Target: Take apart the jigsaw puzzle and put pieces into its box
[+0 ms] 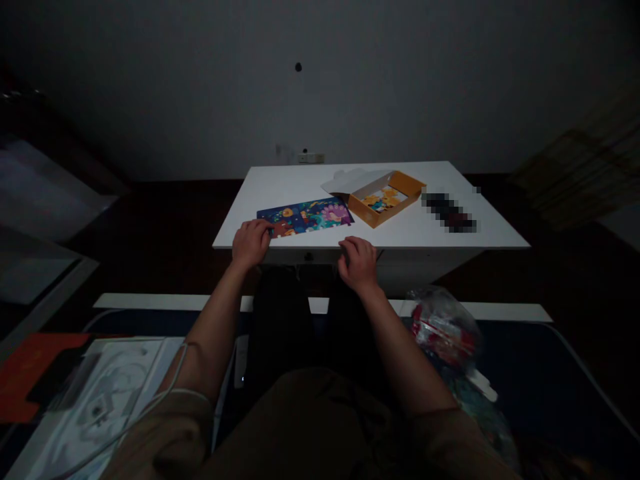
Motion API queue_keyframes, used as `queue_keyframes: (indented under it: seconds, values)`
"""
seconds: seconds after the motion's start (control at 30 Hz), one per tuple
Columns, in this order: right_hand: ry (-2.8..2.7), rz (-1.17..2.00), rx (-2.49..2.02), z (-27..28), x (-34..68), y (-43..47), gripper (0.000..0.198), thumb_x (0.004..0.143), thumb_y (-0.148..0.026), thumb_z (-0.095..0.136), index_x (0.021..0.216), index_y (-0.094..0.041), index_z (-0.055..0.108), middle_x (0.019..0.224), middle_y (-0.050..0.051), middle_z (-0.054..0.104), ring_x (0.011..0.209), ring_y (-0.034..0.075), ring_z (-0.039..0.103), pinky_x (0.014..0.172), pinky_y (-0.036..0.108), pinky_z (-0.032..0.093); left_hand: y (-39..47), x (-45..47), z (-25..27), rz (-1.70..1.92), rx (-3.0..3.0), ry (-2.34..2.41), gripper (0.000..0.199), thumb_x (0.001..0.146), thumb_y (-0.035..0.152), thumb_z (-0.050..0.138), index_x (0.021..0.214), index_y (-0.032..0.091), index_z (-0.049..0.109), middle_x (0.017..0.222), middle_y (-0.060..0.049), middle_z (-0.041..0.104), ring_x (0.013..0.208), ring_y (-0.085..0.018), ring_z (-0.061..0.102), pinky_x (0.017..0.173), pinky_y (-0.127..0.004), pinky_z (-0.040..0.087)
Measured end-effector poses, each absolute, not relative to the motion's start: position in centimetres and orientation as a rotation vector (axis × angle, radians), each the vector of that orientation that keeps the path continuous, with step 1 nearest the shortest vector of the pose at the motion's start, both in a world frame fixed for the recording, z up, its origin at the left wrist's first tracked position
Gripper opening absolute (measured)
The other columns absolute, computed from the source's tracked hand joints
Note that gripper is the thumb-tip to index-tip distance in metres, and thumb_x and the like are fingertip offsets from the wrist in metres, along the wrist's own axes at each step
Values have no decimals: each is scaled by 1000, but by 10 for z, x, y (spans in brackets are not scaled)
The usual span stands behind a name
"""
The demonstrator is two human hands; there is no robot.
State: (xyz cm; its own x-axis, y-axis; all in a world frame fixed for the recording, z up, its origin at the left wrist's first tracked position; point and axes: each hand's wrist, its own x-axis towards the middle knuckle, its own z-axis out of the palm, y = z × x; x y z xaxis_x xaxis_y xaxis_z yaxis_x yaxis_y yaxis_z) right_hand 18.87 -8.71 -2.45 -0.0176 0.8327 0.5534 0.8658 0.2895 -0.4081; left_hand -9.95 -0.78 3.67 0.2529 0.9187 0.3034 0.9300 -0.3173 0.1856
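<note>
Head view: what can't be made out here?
- Object right of the orange box: pixelated over.
- Left hand fingertips on the puzzle: any piece held is too small and dark to tell.
- Right hand at the table edge: grip unclear.

The table [425, 233] has a smooth, matt white top. On it, near the front left corner, the puzzle [305, 217] looks like printed card with a slight sheen. The box [387, 197], toward the back edge, is matt orange cardboard with pale, unprinted flaps. Off the table's front right corner, a bag [443, 327] is crinkled, glossy clear plastic.
</note>
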Motion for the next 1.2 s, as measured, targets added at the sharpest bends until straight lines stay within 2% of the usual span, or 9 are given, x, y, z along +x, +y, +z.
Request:
queue_keyframes:
  seconds: [0.5, 0.63, 0.77, 0.93, 1.03, 1.13, 1.2]
  values:
    - [-1859, -55, -1508, -24, 191, -92, 43, 82, -18, 50, 124, -22, 54, 130, 12, 52, 124, 31, 42, 104, 50, 33, -6, -100, 34, -560, -2447, -1802, 30, 96, 25, 39, 119, 21, 58, 128, -3, 54, 115, -24, 40, 97, -40, 34]
    - [-1741, -86, -1484, -39, 204, -102, 38, 81, -19, 50, 118, -23, 57, 125, 11, 56, 123, 30, 45, 102, 50, 35, -5, -101, 33, -576, -2455, -1783, 29, 96, 24, 39, 117, 22, 58, 127, -3, 54, 114, -24, 41, 96, -41, 35]
    - [-1631, -95, -1493, -61, 219, -116, 29, 80, -20, 50, 107, -22, 61, 113, 11, 61, 111, 28, 54, 97, 47, 41, -5, -101, 32, -581, -2452, -1788, 30, 96, 25, 39, 118, 22, 59, 127, -4, 55, 115, -25, 42, 97, -42, 36]
    - [-1829, 163, -1607, -81, 223, -133, 24, 84, -15, 43, 94, -21, 64, 98, 8, 66, 98, 23, 59, 89, 38, 43, -4, -105, 34, -617, -2488, -1700, 37, 97, 35, 41, 127, 20, 55, 143, -5, 43, 130, -26, 36, 106, -43, 31]
    - [-2004, 336, -1731, -82, 214, -137, 27, 84, -12, 43, 96, -21, 66, 99, 8, 67, 98, 23, 58, 90, 37, 39, -4, -113, 34, -541, -2643, -1601, 49, 94, 44, 48, 137, 20, 47, 151, -6, 34, 136, -27, 32, 111, -45, 28]
    - [-2190, 453, -1797, -76, 197, -132, 30, 83, -10, 48, 105, -21, 66, 104, 8, 68, 102, 23, 55, 90, 36, 36, -6, -124, 34, -468, -2816, -1493, 61, 90, 47, 54, 142, 19, 41, 151, -8, 35, 137, -28, 31, 112, -47, 28]
    - [-2281, 500, -1843, -73, 180, -122, 29, 82, -8, 51, 105, -18, 67, 103, 10, 69, 103, 23, 55, 89, 36, 36, -6, -131, 33, -497, -2871, -1454, 57, 90, 45, 56, 140, 20, 44, 150, -7, 38, 137, -27, 32, 113, -46, 29]
